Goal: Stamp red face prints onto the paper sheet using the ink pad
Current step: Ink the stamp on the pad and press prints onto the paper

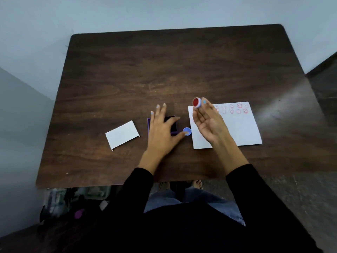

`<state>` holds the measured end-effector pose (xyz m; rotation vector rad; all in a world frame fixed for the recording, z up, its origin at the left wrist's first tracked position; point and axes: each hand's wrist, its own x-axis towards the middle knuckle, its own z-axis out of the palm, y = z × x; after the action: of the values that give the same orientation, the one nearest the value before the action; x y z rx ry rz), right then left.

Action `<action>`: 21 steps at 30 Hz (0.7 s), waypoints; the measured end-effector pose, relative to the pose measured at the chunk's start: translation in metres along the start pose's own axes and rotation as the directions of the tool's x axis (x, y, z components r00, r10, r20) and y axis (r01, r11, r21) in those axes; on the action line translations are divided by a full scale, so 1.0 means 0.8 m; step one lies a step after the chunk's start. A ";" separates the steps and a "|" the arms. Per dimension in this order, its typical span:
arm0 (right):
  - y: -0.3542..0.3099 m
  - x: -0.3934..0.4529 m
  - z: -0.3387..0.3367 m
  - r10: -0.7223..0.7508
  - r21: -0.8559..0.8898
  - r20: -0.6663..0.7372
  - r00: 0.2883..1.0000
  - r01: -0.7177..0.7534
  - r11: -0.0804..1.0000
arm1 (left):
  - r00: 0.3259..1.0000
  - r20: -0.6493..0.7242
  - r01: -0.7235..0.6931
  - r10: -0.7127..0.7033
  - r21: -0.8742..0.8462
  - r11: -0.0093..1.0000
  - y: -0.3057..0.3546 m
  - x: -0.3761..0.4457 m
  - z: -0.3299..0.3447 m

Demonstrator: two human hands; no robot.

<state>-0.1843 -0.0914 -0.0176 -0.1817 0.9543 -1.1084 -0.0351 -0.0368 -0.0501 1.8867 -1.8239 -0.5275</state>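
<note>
My right hand (207,123) holds a small round stamp (197,102) at its fingertips, lifted above the left edge of the white paper sheet (237,128), with the red inked face turned up toward me. Two rows of red face prints (235,109) run along the sheet's far edge. My left hand (162,128) lies flat with spread fingers over the purple ink pad (173,123), whose dark surface shows between thumb and forefinger. A small blue round cap (187,131) rests by my left thumb tip.
A folded white card (122,134) lies on the dark wooden table (164,70) left of the ink pad. Bags and clutter sit on the floor under the table's near left corner. My feet show below the near edge.
</note>
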 end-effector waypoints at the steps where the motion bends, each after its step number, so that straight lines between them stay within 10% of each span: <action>1: -0.007 -0.001 -0.009 0.034 0.085 0.002 0.999 -0.034 0.996 | 1.000 0.023 -0.012 0.012 0.003 1.000 0.007 0.002 0.009; 14: -0.024 0.002 -0.050 0.135 0.197 -0.031 0.990 -0.126 0.972 | 0.998 0.068 -0.014 0.007 0.109 0.994 0.008 0.004 0.030; 21: -0.013 0.016 -0.054 -0.366 -0.459 -0.257 0.894 0.220 0.861 | 0.978 0.207 -0.015 -0.023 0.181 0.983 0.015 0.049 0.019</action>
<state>-0.2217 -0.0931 -0.0453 -0.5206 1.5129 -1.2281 -0.0517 -0.0769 -0.0544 2.0196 -2.0651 -0.5976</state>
